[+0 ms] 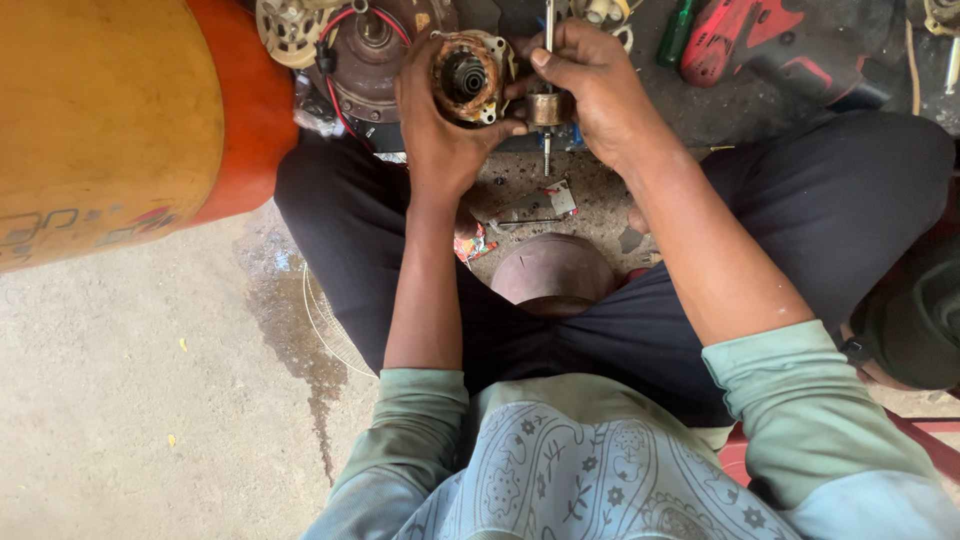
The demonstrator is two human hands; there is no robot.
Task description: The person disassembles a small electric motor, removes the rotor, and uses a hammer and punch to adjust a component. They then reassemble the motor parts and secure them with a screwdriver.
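Fingers of left hand (440, 120) clamped round the motor coil (466, 76), held above the floor (120, 400); right hand (590, 85) pinches the shaft (549, 100) beside it. Risk: the shaft slips in crooked and scrapes the windings, or drops

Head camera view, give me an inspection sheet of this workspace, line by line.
Surface: concrete floor, dusty, with a dark stain.
Job's things: round motor part in the left hand; rotor shaft, upright, in the right hand.
Clutter: scraps between the legs; green screwdriver; red drill; second motor.
Grippers: both hands closed on their parts.
Cables: red and black wires on the second motor.
Surroundings: orange cylinder at left; wire fan guard on the floor.
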